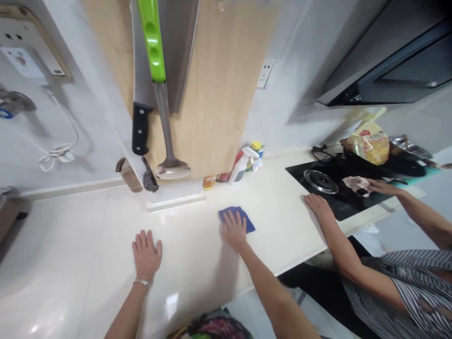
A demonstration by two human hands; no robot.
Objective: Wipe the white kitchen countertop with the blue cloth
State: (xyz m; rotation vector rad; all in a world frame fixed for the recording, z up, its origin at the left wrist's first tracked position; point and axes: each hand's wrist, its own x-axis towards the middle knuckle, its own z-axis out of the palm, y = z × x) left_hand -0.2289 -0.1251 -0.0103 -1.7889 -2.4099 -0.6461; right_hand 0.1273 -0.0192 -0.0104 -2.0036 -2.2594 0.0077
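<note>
1. Blue cloth (pixel 249 223): flat on the white counter (pixel 190 263), under the right hand (pixel 234 230), its fingers slightly spread on top.
2. Left hand (pixel 146 258): palm down on bare counter, fingers a little apart.
3. Spray bottle (pixel 241 165): behind the cloth, near the wall.
4. Co-worker's hand (pixel 383 187): on a pale rag (pixel 354 183) on the stove (pixel 335 200).

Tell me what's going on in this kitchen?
The person's right hand presses a blue cloth on the white countertop, while the left hand lies on it, holding nothing. To the right, another person's hand is on a pale cloth on the black cooktop.
</note>
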